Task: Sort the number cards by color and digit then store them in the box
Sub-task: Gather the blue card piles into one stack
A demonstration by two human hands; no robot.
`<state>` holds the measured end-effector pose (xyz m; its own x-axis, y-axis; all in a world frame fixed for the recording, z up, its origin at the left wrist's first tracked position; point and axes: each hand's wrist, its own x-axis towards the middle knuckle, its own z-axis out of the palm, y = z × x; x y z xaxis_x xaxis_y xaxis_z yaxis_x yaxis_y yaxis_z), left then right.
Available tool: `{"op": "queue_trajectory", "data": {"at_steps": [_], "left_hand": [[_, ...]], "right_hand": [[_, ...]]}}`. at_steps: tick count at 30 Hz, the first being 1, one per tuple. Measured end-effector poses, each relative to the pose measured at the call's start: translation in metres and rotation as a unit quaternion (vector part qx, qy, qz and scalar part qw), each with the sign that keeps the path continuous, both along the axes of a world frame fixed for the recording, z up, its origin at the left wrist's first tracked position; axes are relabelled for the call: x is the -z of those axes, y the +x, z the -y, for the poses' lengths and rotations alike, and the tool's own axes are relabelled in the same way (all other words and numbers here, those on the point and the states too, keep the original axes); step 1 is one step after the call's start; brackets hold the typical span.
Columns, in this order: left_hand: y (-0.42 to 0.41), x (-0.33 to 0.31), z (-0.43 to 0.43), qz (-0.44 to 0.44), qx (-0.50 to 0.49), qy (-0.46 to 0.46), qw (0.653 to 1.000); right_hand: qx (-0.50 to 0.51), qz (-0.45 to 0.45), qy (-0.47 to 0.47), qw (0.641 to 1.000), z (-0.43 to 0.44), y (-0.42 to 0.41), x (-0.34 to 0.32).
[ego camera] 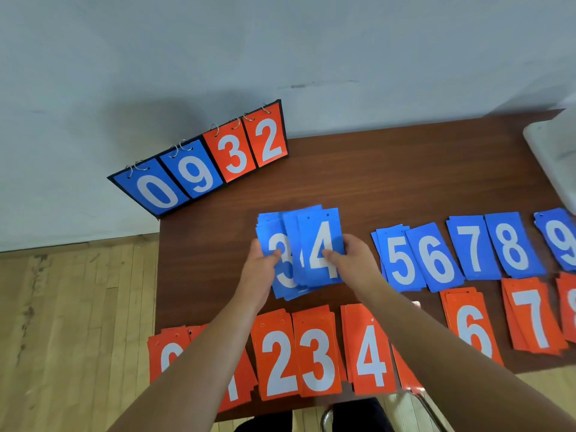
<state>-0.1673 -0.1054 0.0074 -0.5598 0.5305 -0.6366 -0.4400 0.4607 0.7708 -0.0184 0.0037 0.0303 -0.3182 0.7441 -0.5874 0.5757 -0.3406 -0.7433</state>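
the left hand (260, 266) pinches a sheaf of blue 3 cards (284, 277), thumb on the face and the other fingers tucked behind the left edge. the right hand (353, 260) pinches the blue 4 cards (321, 241) the same way, thumb laid across the digit. the 4 cards overlap the right side of the 3 cards, and both sheaves are fanned unevenly above the middle of the dark wood surface (389, 182).

to the right lie a blue 5 pile (400, 260), blue 6 pile (436, 257), blue 7 pile (472, 244), blue 8 pile (511, 244) and blue 9 pile (561, 241) in a row. along the near edge sit the orange 0 pile (165, 350) and orange 1 pile (240, 385), both partly hidden by the left forearm, then the orange 2 pile (279, 360), orange 3 pile (318, 360), orange 4 pile (371, 353), orange 6 pile (470, 322) and orange 7 pile (533, 316).

a flip scoreboard (199, 169) reading 0 9 3 2 stands at the far left corner. a pale container (554, 151) is cut off at the right edge.
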Motion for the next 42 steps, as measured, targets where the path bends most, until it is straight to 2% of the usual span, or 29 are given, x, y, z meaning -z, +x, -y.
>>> {"op": "queue_trajectory", "data": {"at_steps": [4,8,12,16,18,25,28,31,35,38,40,42], "left_hand": [[0.023,-0.017,-0.017,0.042,0.039,0.033,0.998],[0.052,-0.025,-0.034,-0.003,0.096,0.027,0.995],[0.074,-0.025,-0.054,-0.048,0.020,-0.011,0.999],[0.086,-0.022,-0.070,-0.095,-0.016,-0.077,0.992],[0.091,-0.019,-0.074,-0.103,-0.033,-0.092,0.990],[0.100,-0.013,-0.071,-0.115,-0.099,-0.113,0.982],[0.098,-0.009,-0.065,-0.121,-0.120,-0.122,0.978],[0.096,-0.006,-0.058,-0.123,-0.130,-0.137,0.974],[0.096,-0.005,-0.050,-0.113,-0.129,-0.142,0.975],[0.094,-0.004,-0.046,-0.101,-0.126,-0.145,0.976],[0.088,-0.003,-0.044,-0.102,-0.121,-0.144,0.977],[0.082,-0.003,-0.044,-0.102,-0.113,-0.135,0.979]], "right_hand": [[-0.080,0.094,0.108,0.987,0.010,0.009,0.000],[-0.107,0.086,0.126,0.982,0.005,0.025,-0.004],[-0.106,0.146,0.164,0.970,-0.025,0.068,0.002],[-0.218,0.258,0.213,0.917,-0.052,0.111,0.025],[-0.268,0.285,0.237,0.889,-0.052,0.117,0.036],[-0.362,0.242,0.320,0.841,-0.035,0.099,0.048],[-0.295,0.288,0.325,0.851,-0.044,0.095,0.051],[-0.287,0.346,0.257,0.855,-0.054,0.088,0.049],[-0.235,0.348,0.156,0.894,-0.058,0.071,0.045],[-0.220,0.278,0.136,0.925,-0.059,0.069,0.046],[-0.159,0.175,0.087,0.968,-0.070,0.071,0.041],[-0.082,0.089,0.044,0.992,-0.083,0.072,0.030]]}}
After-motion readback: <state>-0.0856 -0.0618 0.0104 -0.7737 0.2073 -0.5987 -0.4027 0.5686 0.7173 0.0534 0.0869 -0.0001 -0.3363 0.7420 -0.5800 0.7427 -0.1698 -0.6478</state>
